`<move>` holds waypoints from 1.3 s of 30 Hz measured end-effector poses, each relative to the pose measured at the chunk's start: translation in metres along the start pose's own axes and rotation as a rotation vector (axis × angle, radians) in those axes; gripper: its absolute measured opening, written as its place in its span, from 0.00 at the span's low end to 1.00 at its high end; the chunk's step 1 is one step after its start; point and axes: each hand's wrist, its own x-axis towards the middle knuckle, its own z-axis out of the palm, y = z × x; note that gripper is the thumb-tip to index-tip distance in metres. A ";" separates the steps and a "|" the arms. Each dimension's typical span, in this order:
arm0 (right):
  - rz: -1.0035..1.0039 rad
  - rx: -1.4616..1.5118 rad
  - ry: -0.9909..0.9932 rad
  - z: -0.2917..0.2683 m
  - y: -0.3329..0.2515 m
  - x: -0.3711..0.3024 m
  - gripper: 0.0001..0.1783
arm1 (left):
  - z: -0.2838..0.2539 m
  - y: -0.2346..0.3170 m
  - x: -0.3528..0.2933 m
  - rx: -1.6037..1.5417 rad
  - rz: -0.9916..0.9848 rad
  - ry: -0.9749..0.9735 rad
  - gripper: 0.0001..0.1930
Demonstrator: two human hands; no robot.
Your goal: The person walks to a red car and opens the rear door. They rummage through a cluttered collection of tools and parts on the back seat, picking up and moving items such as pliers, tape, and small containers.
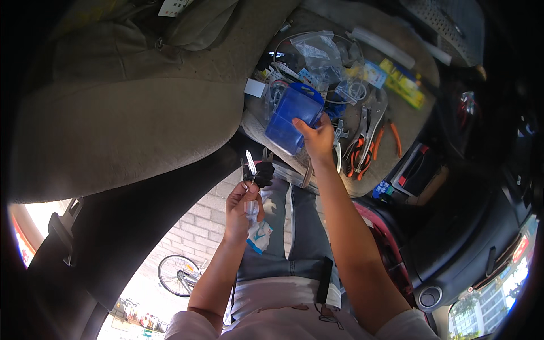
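My right hand [320, 137] grips a blue see-through plastic case [293, 119] by its right side, thumb on top. The case is tilted above the car seat, among the loose things there. Lower and to the left, the fingers of my left hand [243, 198] are pinched around a bunch of keys. A silver key blade [250, 162] points upward from it, next to a bulky black part [262, 173]. A small clear, white and blue plastic packet [259, 235] hangs below the left fingers; how it is held is hidden.
Right of the case lie silver locking pliers [371, 127] and orange-handled pliers [387, 141]. Beyond it are clear plastic bags [318, 51], a looped cable and a yellow package [403, 84]. A second seat [124, 130] fills the left. Outside, a bicycle [180, 275] stands on brick paving.
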 end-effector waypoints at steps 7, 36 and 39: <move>-0.353 -0.354 0.202 -0.087 -0.077 0.044 0.26 | 0.001 0.020 0.001 0.063 0.019 -0.030 0.04; -0.604 -1.026 -0.250 0.084 -0.041 0.051 0.28 | -0.016 0.003 0.003 -0.079 0.013 0.017 0.04; -0.468 -1.008 -0.221 0.097 -0.029 0.055 0.25 | -0.012 0.002 0.004 -0.105 -0.007 0.006 0.03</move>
